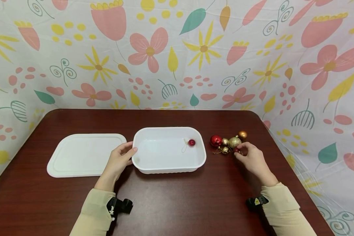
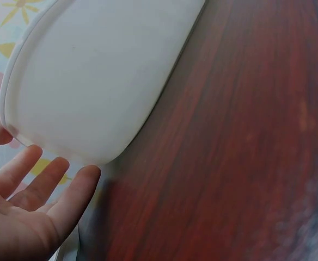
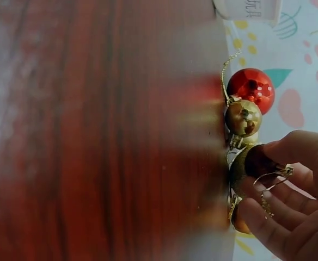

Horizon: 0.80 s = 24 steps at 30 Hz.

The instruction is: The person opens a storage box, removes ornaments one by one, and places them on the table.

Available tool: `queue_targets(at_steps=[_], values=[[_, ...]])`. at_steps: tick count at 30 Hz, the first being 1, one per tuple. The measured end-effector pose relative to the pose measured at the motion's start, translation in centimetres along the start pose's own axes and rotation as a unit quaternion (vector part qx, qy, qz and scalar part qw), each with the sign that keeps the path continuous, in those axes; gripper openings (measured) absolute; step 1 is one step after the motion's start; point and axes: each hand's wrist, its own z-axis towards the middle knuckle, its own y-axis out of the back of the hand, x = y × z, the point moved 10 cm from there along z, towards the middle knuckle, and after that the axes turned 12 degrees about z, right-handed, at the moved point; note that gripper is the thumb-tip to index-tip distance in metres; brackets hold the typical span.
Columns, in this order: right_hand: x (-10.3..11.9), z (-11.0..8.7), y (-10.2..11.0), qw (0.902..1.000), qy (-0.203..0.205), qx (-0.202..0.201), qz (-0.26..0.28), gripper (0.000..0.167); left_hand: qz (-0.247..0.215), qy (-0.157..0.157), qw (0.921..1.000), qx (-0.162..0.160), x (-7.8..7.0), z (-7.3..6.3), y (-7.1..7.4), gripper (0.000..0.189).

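A white plastic box (image 1: 168,171) stands on the table. Its left end is held by my left hand (image 1: 120,157), thumb at the rim and fingers along the outer wall; the left wrist view shows these fingertips against the box (image 2: 104,81). Inside, toward the right, lies a small red bauble (image 1: 191,142) with a string loop. Right of the box, my right hand (image 1: 252,160) pinches a small dark red bauble (image 3: 261,163) by its sides, its gold string hanging loose. Around those fingers sit a larger red bauble (image 1: 216,140), a glittery gold bauble (image 1: 234,142) and several smaller gold ones.
A flat white lid (image 1: 82,154) lies left of the box. The dark wooden table (image 1: 177,203) ends at a patterned cloth (image 1: 177,65) behind and at the sides. Each wrist wears a black camera mount (image 1: 118,206).
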Motion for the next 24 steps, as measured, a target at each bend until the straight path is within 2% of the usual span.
queue_targets(at_steps=[11,24], values=[[0.07,0.1,-0.92,0.9993,-0.005,0.033,-0.019,0.019,-0.002,-0.001,1.0,0.001,0.01,0.05,0.0,0.045],[0.76,0.3,-0.84,0.9993,0.009,0.035,-0.012,0.023,-0.006,0.001,1.0,0.002,0.03,0.06,-0.03,0.045]])
